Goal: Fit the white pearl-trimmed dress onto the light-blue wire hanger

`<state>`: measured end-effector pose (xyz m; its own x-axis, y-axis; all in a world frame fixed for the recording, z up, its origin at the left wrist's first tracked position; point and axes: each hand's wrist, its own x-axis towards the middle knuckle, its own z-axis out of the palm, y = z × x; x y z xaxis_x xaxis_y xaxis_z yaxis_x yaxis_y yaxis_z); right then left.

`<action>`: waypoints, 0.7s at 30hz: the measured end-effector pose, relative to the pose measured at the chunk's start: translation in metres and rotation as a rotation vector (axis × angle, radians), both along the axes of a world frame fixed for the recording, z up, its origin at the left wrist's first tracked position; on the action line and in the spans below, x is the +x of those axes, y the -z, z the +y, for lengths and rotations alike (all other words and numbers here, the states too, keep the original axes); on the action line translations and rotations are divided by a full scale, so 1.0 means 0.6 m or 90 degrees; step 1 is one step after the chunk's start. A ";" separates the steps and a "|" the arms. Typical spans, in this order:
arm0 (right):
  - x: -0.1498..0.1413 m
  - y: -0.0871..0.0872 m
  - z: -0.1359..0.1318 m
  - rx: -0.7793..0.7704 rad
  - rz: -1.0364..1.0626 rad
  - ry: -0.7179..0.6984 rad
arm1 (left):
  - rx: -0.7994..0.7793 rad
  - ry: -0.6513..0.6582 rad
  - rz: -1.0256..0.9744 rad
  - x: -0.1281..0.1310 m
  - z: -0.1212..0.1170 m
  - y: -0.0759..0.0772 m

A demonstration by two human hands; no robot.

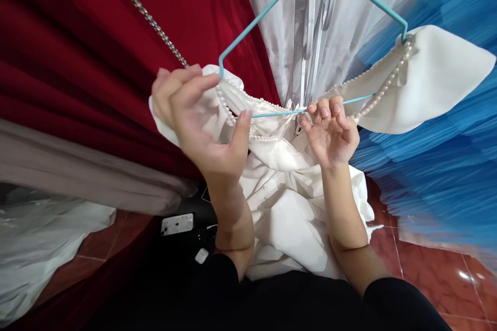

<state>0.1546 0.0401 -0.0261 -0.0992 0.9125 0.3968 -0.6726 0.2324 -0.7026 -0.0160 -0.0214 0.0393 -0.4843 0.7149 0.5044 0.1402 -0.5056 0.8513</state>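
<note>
A white dress [287,207] with pearl-beaded neckline edges hangs from a light-blue clothes hanger [267,8]. Its right sleeve [438,80] spreads out beyond the hanger's right corner, and the skirt falls in folds below my arms. My left hand [204,121] is at the left shoulder of the dress, fingers stretched toward the hanger's left corner and thumb apart, beside the lower bar. The palm hides part of that sleeve. With curled fingers, my right hand [330,132] grips the hanger's lower bar near the middle of the neckline.
Red cloth [128,36] hangs at the left, with a sparkling chain [143,10] across it. Blue tulle [438,165] hangs at the right and white curtains [267,15] behind. A phone [177,224] and a small white case [201,255] lie on a black surface at lower left.
</note>
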 end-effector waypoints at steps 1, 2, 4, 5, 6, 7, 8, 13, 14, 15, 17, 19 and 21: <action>-0.002 -0.001 -0.001 -0.002 0.005 0.001 | 0.077 -0.040 0.082 -0.010 0.018 0.002; -0.003 -0.002 0.000 0.001 -0.001 0.006 | 0.128 -0.059 0.122 -0.018 0.036 0.005; -0.003 -0.004 0.002 0.011 -0.029 0.021 | 0.225 -0.103 0.141 -0.032 0.069 0.006; -0.003 -0.005 0.003 0.015 -0.042 0.027 | 0.248 -0.117 0.122 -0.037 0.081 0.003; -0.003 -0.006 0.004 0.017 -0.051 0.032 | 0.267 -0.135 0.096 -0.043 0.090 -0.002; -0.003 -0.007 0.004 0.018 -0.056 0.033 | 0.279 -0.156 0.074 -0.050 0.097 -0.008; -0.004 -0.009 0.003 0.018 -0.057 0.033 | 0.290 -0.180 0.055 -0.058 0.101 -0.014; -0.016 -0.021 -0.011 -0.031 0.049 -0.005 | 0.310 -0.295 0.041 -0.115 0.113 -0.002; -0.017 -0.023 -0.013 -0.044 0.083 -0.016 | 0.315 -0.305 0.050 -0.123 0.116 0.005; -0.018 -0.024 -0.014 -0.052 0.111 -0.025 | 0.319 -0.305 0.062 -0.129 0.119 0.011; -0.015 -0.026 -0.013 -0.058 0.147 -0.039 | 0.321 -0.280 0.092 -0.130 0.123 0.013; -0.010 -0.025 -0.010 -0.058 0.160 -0.049 | 0.285 -0.241 0.129 -0.123 0.122 0.002; -0.006 -0.024 -0.007 -0.065 0.166 -0.054 | 0.238 -0.211 0.160 -0.115 0.118 -0.014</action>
